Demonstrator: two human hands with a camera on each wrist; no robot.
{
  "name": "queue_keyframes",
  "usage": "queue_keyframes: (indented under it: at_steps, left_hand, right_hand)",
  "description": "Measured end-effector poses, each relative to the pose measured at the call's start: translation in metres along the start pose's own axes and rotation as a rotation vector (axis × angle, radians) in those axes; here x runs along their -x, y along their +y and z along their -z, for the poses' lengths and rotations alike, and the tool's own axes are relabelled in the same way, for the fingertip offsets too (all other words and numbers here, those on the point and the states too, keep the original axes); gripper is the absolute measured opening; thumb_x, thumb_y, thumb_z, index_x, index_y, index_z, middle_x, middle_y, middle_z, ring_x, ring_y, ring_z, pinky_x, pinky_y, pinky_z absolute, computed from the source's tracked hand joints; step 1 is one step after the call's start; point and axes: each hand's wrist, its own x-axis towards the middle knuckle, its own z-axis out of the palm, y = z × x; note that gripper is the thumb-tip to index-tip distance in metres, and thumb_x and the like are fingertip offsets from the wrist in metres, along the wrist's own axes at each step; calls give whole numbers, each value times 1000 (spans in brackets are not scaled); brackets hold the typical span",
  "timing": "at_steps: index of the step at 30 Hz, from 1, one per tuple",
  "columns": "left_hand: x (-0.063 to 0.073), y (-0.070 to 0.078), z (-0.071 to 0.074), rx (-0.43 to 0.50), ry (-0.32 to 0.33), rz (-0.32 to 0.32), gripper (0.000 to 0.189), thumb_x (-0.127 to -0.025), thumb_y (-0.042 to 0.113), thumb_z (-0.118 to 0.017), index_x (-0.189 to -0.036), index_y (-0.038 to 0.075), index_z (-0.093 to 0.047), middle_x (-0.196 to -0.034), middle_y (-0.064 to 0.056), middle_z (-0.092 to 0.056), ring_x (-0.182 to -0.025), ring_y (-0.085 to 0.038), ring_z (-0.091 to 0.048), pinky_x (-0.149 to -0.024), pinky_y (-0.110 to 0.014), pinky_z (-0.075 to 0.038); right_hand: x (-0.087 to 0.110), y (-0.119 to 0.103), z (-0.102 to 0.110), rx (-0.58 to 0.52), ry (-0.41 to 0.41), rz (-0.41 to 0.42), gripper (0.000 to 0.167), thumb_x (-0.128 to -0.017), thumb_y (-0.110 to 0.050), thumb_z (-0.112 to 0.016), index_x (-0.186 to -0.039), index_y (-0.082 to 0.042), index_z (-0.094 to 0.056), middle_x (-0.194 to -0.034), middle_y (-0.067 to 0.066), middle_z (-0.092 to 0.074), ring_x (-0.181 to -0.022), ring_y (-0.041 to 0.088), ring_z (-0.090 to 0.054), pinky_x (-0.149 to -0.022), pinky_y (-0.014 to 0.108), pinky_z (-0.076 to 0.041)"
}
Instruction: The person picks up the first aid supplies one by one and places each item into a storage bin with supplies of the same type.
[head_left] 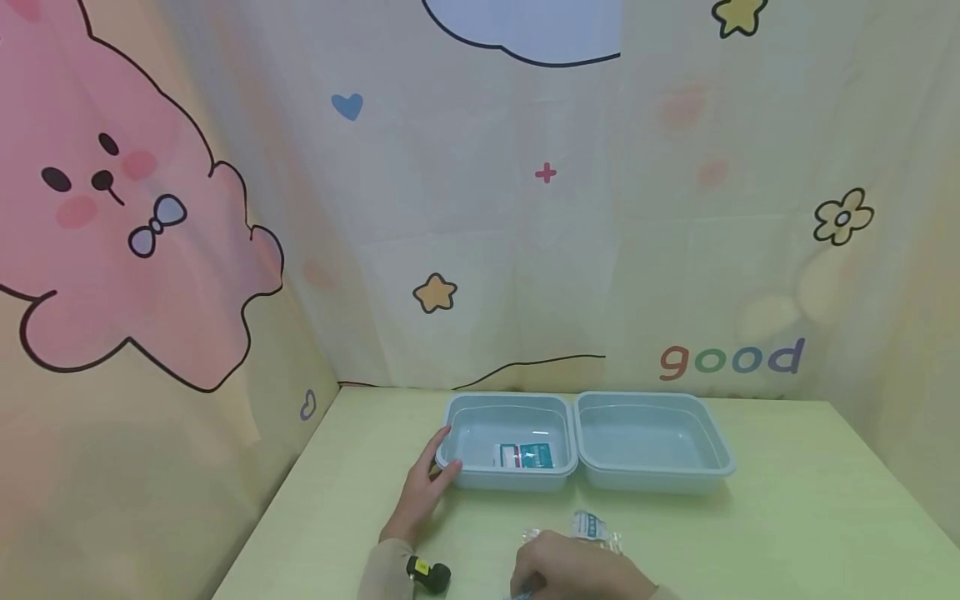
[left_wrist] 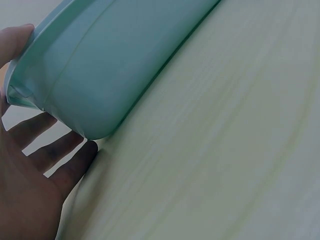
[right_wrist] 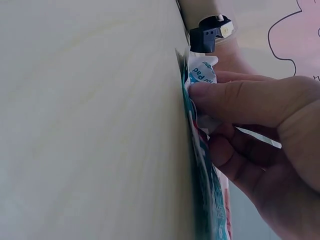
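My left hand (head_left: 422, 493) holds the near left corner of the left light blue plastic bin (head_left: 510, 482), its thumb on the rim. In the left wrist view the other fingers spread against the bin's end wall. Inside that bin lies a teal and white packet (head_left: 536, 456). My right hand (head_left: 576, 568) is low over the table in front of the bins. Its thumb and fingers pinch a white and blue alcohol pad sachet (right_wrist: 202, 71), as the right wrist view shows. Teal packets (right_wrist: 209, 185) lie under those fingers.
A second light blue bin (head_left: 656, 482) stands against the first on its right. Just beyond my right hand lie a white and blue sachet (head_left: 589, 525) and clear crinkled wrappers (head_left: 616, 542). A printed curtain (head_left: 487, 233) hangs behind the table.
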Motion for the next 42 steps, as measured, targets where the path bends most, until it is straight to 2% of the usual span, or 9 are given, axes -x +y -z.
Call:
queue_keyframes:
  at_steps: [5,11,18,23,34,37,42]
  left_hand:
    - [0,-1,0,-8,3,-12,62,-97,30,-60,-152,26,-33,-159,-10,-29,-143,-38,-32,-111,-57,-36]
    - [-1,-2,0,0,3,-17,61,-97,31,-60,-152,27,-33,-159,-9,-29,-144,-37,-32,-111,-56,-37]
    - [0,-5,0,10,2,-17,60,-97,32,-60,-152,27,-34,-159,-9,-29,-143,-38,-31,-111,-57,-36]
    - [1,-4,0,21,-3,-18,61,-97,31,-60,-152,27,-33,-159,-9,-29,-143,-38,-33,-110,-57,-37]
    - [0,-3,0,7,-4,-30,62,-97,30,-60,-152,26,-33,-159,-11,-29,-143,-39,-32,-111,-59,-35]
    - [-1,-4,0,-1,-3,-32,61,-97,30,-59,-152,25,-33,-159,-11,-29,-142,-40,-33,-111,-59,-35]
    - [-2,-3,0,-5,-7,-28,61,-98,30,-59,-153,25,-32,-159,-11,-29,-143,-39,-32,-111,-58,-36]
  right_hand:
    - [3,-4,-2,-73,12,-72,7,-87,-28,-71,-91,-33,-74,-80,-20,-66,-73,0,-60,-67,18,-53]
    - [4,-4,-2,-68,22,-69,5,-86,-29,-72,-90,-32,-74,-80,-20,-66,-73,0,-59,-66,18,-53]
    - [4,-3,-3,-122,24,-79,3,-85,-29,-73,-88,-30,-74,-78,-18,-67,-71,1,-61,-65,19,-53]
    - [2,-1,-2,-90,16,-32,5,-87,-27,-71,-90,-29,-75,-79,-19,-67,-72,-1,-61,-65,18,-54]
    - [-4,3,5,132,47,141,10,-91,-24,-67,-97,-24,-76,-84,-22,-65,-77,-9,-57,-67,12,-51]
    - [-5,3,6,157,51,151,11,-92,-24,-67,-98,-24,-76,-84,-22,-64,-77,-9,-56,-67,12,-51]
    - [-5,3,7,131,53,146,11,-91,-23,-68,-98,-23,-76,-85,-22,-65,-77,-9,-55,-68,12,-51]
